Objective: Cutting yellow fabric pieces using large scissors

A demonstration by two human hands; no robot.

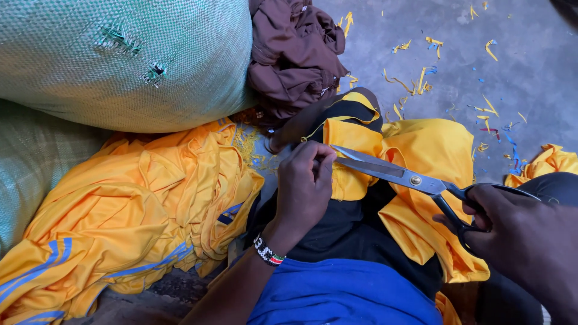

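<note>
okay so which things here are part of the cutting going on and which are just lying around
In use:
left hand pinching the yellow garment
right hand holding the scissors

Lying about:
yellow pile
woven sacks
brown cloth
fabric scraps on the floor

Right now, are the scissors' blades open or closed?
Nearly closed: the scissors in the right hand show blades almost together, tips at yellow fabric pinched by the left hand.
</note>
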